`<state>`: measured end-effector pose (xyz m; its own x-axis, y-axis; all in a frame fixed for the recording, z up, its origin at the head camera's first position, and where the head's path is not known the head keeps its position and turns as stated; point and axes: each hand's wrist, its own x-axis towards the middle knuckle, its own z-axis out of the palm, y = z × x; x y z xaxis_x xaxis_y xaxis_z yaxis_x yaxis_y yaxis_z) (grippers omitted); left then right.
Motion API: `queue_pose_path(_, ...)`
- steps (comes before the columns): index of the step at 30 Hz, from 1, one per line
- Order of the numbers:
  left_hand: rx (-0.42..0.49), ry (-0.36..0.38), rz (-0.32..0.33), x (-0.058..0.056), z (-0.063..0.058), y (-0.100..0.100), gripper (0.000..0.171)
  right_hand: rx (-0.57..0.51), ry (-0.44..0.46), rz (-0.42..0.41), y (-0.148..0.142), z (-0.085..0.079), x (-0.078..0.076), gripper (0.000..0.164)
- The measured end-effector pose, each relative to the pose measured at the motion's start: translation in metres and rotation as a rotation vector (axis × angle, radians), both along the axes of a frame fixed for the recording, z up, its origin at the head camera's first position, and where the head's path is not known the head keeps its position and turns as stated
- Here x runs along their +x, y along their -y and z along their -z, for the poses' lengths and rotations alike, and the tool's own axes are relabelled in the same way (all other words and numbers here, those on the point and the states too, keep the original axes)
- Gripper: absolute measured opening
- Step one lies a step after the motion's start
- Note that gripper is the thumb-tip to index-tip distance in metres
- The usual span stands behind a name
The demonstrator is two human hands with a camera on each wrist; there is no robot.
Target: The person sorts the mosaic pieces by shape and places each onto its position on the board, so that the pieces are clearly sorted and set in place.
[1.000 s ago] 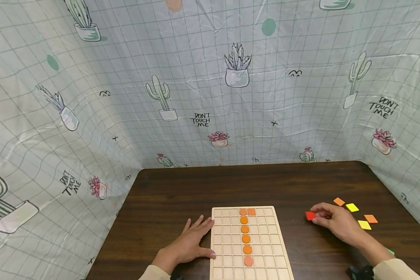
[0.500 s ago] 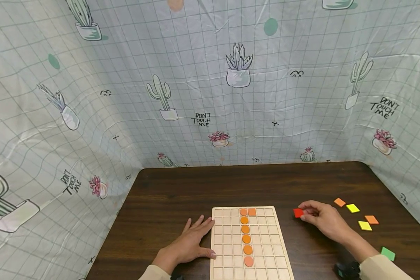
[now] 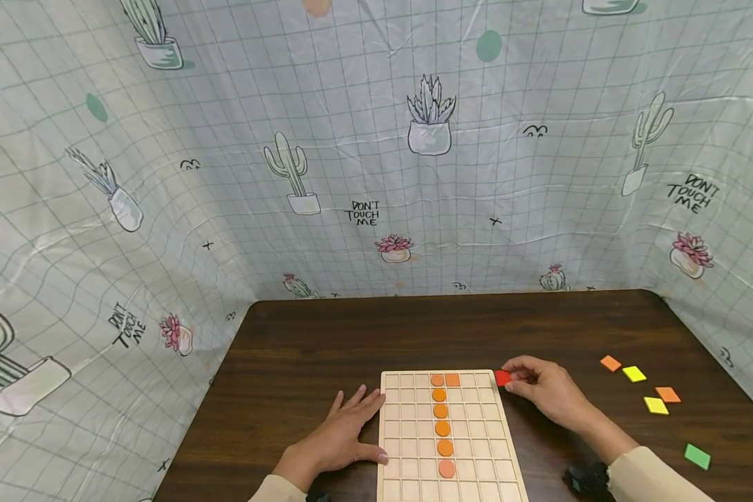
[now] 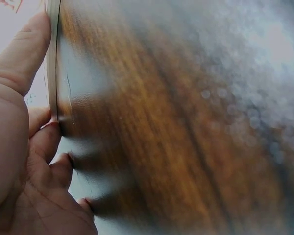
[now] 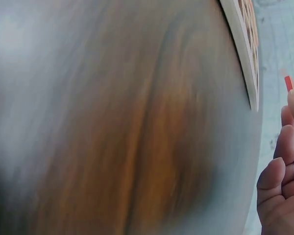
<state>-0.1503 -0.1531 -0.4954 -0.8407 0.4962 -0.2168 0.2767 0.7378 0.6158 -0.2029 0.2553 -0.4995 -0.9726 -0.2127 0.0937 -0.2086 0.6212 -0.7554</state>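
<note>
A light wooden grid board [image 3: 408,432] lies on the dark table. One column of its cells holds several orange discs [image 3: 442,429], and an orange square tile [image 3: 453,380] sits beside the topmost disc. My left hand [image 3: 339,439] rests with spread fingers at the board's left edge, thumb and fingertip touching it; the left wrist view shows the thumb [image 4: 27,49] along that edge. Between thumb and fingers my right hand [image 3: 552,392] pinches a red square tile [image 3: 501,378], right at the board's top right corner. In the right wrist view only the red tile's edge [image 5: 289,83] shows.
Loose square tiles lie on the right of the table [image 3: 326,335]: orange tiles [image 3: 668,394], yellow tiles [image 3: 655,406] and a green tile [image 3: 697,456]. A cactus-print cloth [image 3: 351,139] hangs around the back and sides.
My right hand has carried the red tile leftward, from near the loose tiles to the board's corner. The green tile has come into full view. My left hand has stayed put.
</note>
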Motion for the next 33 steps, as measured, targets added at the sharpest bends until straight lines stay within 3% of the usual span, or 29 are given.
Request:
queue_pose_path(18, -0.001, 0.013, -0.004, 0.000, 0.001, 0.000, 0.099, -0.055, 0.055, -0.069, 0.061, -0.001, 0.000, 0.017)
queue_pose_path(33, 0.005, 0.009, 0.000, 0.000, 0.000, 0.000, 0.099, -0.057, 0.049, -0.131, 0.072, 0.006, 0.001, 0.013)
